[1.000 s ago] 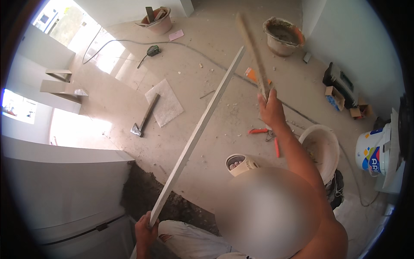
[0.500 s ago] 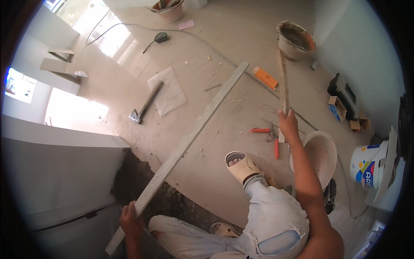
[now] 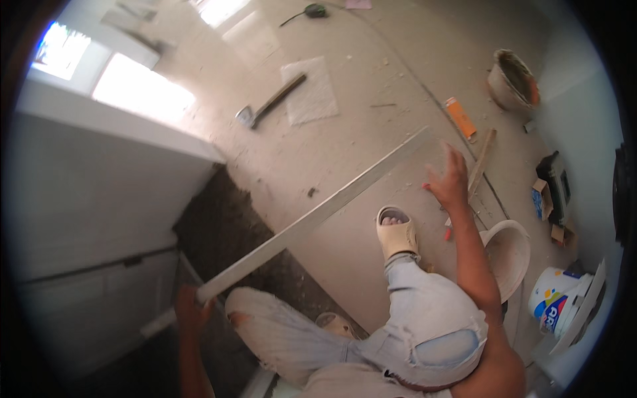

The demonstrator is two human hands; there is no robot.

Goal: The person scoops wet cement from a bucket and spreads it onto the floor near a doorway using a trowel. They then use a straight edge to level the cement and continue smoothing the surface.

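A long, pale straight strip, like a wooden batten, slants from lower left to upper right over the dark gap in the floor. My left hand is closed around its near end. My right hand hovers close to the far end, fingers apart, holding nothing. Beside that hand a shorter wooden stick lies on the floor, partly hidden by my wrist. Red-handled pliers show only in part next to my right forearm.
A hatchet-like tool lies partly on a white sheet. To the right are an orange box, a mortar bucket, a pale tub and a white paint pail. A pale block wall stands at left.
My right hand has let go of the shorter stick, now lying on the floor, and moved to the long strip's far end. The strip has tilted flatter. The view has shifted.
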